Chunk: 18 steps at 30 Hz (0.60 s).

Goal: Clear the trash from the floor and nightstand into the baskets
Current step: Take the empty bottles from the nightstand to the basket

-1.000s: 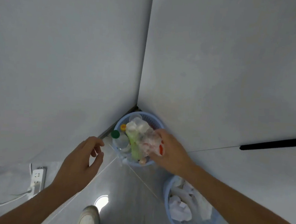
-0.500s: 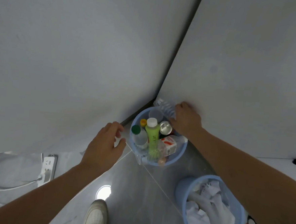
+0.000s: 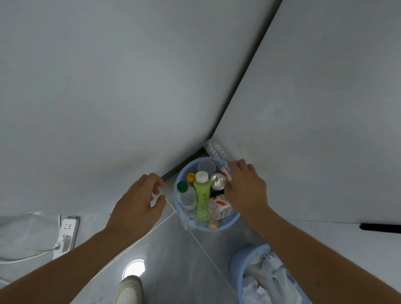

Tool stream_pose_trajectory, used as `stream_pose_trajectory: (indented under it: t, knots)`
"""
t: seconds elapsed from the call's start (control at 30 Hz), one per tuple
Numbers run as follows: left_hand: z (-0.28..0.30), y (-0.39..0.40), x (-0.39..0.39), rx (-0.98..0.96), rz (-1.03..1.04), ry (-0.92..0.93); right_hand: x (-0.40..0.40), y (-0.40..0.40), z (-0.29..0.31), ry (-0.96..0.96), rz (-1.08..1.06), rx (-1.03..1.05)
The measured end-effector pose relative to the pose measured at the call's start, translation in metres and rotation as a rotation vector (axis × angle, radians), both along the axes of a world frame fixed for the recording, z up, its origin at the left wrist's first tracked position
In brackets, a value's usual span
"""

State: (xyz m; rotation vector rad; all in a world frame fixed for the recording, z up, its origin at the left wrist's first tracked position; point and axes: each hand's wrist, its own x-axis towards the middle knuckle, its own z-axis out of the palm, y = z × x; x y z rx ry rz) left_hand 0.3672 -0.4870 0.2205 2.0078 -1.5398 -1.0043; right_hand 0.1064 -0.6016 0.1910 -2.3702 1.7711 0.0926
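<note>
A blue basket (image 3: 233, 222) stands in the corner of two grey walls. It holds a green bottle (image 3: 202, 192), a clear bottle with a green cap (image 3: 185, 194), a silver can (image 3: 217, 181), a carton and other trash. My right hand (image 3: 245, 188) is over its far right rim, fingers curled round the lower end of a clear ribbed plastic bottle (image 3: 215, 150) that leans on the wall above the basket. My left hand (image 3: 139, 203) hovers left of the basket, fingers loosely curled, holding nothing. A second blue basket (image 3: 237, 266) at lower right holds crumpled white paper (image 3: 256, 293).
A white power strip (image 3: 66, 234) with cables lies on the floor at the left by the wall. My white shoe (image 3: 126, 294) is at the bottom centre, near a round light reflection on the grey tile. A black handle slot (image 3: 387, 228) shows on the right wall panel.
My right hand moved from over the basket's middle to its far right rim, taking the clear bottle to the wall. The basket's contents are now uncovered. My left hand stayed empty beside the basket.
</note>
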Motion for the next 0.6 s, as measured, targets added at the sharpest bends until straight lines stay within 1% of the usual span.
stream_pose_trajectory:
  t: [0.17,0.27,0.37,0.53,0.6]
  knots:
    - [0.071,0.029,0.009,0.021,0.05,-0.01,0.032,0.052,0.078,-0.147,0.085,0.156]
    - [0.137,0.064,0.024,0.054,0.07,-0.022,0.065,0.091,0.146,-0.254,0.139,0.318]
    - [0.21,0.116,0.049,0.116,0.096,-0.049,0.105,0.134,0.217,-0.322,0.194,0.385]
    - [0.312,0.206,0.109,0.127,0.252,-0.055,0.192,0.207,0.32,-0.377,0.363,0.498]
    - [0.342,0.253,0.144,0.11,0.373,-0.078,0.24,0.242,0.348,-0.391,0.434,0.57]
